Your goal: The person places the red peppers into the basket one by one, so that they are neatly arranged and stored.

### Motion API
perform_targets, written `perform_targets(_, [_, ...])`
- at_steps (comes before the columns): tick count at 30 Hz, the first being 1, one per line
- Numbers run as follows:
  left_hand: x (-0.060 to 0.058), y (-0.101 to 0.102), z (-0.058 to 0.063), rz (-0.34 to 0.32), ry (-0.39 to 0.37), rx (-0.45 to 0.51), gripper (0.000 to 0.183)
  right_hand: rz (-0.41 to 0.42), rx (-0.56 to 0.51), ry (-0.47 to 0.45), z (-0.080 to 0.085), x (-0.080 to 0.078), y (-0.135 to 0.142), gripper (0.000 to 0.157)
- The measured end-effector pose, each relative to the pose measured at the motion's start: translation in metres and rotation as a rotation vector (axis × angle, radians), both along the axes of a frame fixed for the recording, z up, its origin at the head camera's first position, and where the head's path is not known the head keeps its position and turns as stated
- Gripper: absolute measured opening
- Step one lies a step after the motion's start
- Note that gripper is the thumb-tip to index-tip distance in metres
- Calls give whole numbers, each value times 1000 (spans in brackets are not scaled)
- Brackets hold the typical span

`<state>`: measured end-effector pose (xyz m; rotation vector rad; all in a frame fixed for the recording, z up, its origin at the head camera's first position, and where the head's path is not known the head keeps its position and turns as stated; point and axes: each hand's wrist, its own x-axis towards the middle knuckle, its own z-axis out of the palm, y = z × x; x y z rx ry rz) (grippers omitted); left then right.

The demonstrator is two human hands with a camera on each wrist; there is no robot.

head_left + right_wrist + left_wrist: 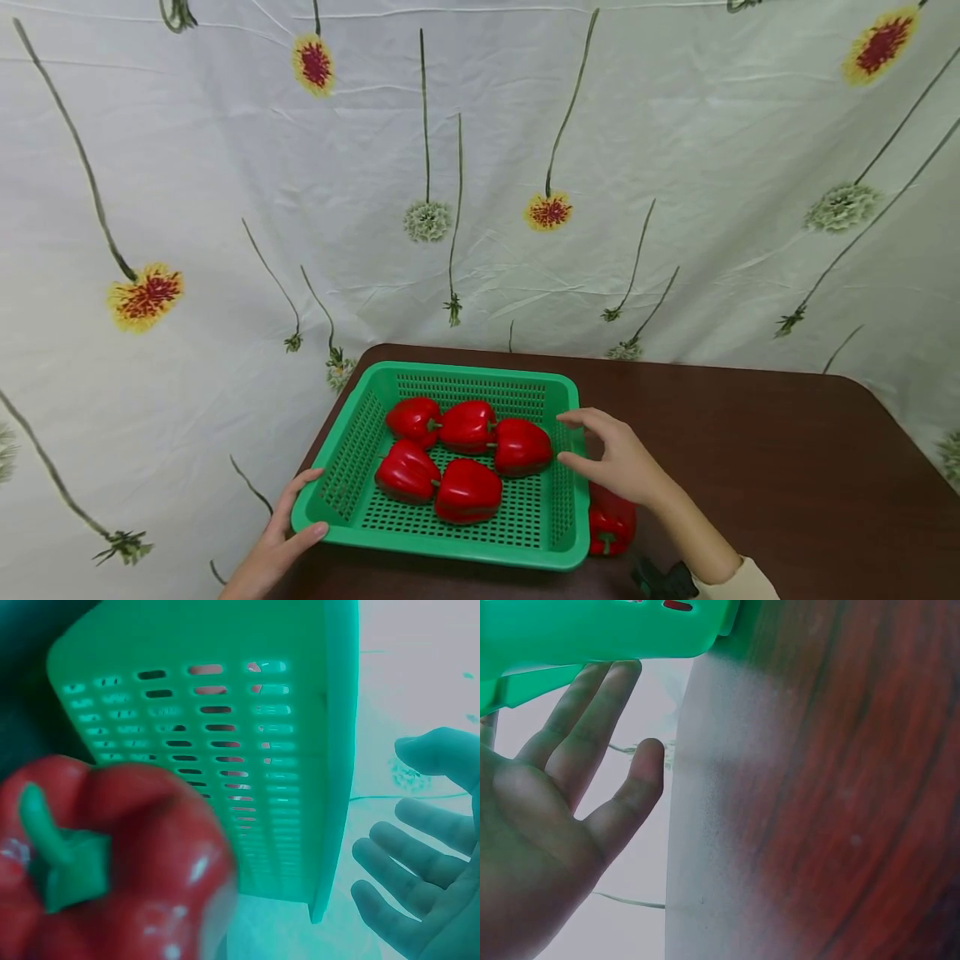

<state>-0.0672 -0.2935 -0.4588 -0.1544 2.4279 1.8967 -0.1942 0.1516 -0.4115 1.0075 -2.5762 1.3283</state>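
Note:
A green plastic basket [450, 550] with slotted walls holds several red bell peppers [468, 492]. At its left front corner my left hand [279, 533] holds the rim, thumb over the edge; in the left wrist view, fingertips meet the green plastic from below. My right hand [615, 454] hovers by the right rim with thumb and fingers spread apart and nothing between them. The right wrist view has this hand [427, 862] beside the basket wall [300, 787]. Another red bell pepper [157, 847] with a green stem sits outside the basket's right wall, below my right forearm.
The dark brown wooden table [750, 467] extends to the right of the basket. A white cloth [675, 150] printed with flowers hangs behind and to the left. A dark object [663, 579] lies against the right wrist near the sleeve.

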Motion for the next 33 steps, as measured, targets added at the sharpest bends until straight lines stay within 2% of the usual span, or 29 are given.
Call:
perform_targets(7, [0, -1, 0, 16, -34, -15, 62, -53, -68, -20, -10, 11, 14, 40])
perform_targets(13, [1, 1, 1, 4, -15, 8, 61, -121, -50, -102, -19, 17, 23, 37])
perform_targets(17, [1, 1, 1, -4, -10, 23, 61, -127, -41, -147, -24, 21, 30, 35])
perform_targets(23, [1, 1, 1, 1, -15, 15, 61, -76, -5, -194, -35, 23, 40, 40])
perform_targets(28, [1, 1, 1, -11, 6, 19, 60, -10, 31, -276, -43, 22, 47, 46])
perform_targets(33, [0, 0, 0, -5, 3, 25, 60, -18, 59, -315, -51, 23, 50, 49])
